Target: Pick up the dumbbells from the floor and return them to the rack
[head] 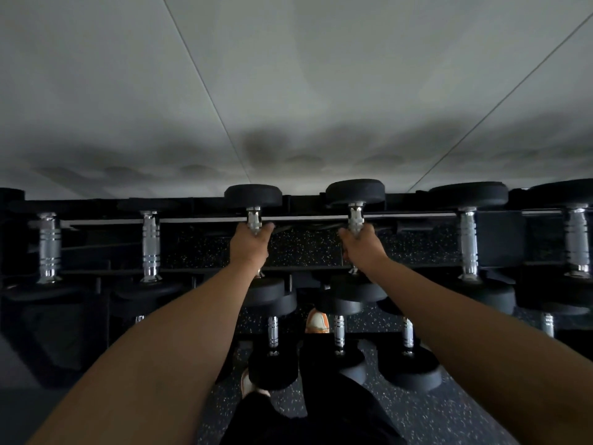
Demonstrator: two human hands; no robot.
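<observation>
A: Item one, left hand (249,244)?
B: Arm stretched forward, grip wrapped tight round the chrome handle of the left dumbbell (253,197). That dumbbell lies front to back on the top tier of the rack (205,220), far head at 12 o'clock from the hand, near head just below the wrist.

A: Item two, right hand (361,247)?
B: Same posture, grip wrapped tight round the handle of the right dumbbell (355,191), which sits on the same tier at 3 o'clock from the left one, a gap between them.

A: Other stock on the top tier?
B: Two dumbbells at 9 o'clock of the hands, the nearer one (150,245) and the outer one (48,248); two at 3 o'clock, the nearer (468,242) and the outer (577,242). All lie parallel, chrome handles showing.

A: Lower tier?
B: Three smaller dumbbells at 6 o'clock of the hands: one (272,332) under the left forearm, one (339,330) in the middle, one (408,332) under the right forearm.

A: Floor?
B: Dark speckled floor (455,419). An orange-and-white shoe (317,321) shows between the lower dumbbells; dark trousers (337,412) at 6 o'clock.

A: Backdrop?
B: Pale wall (288,75) behind the rack.
</observation>
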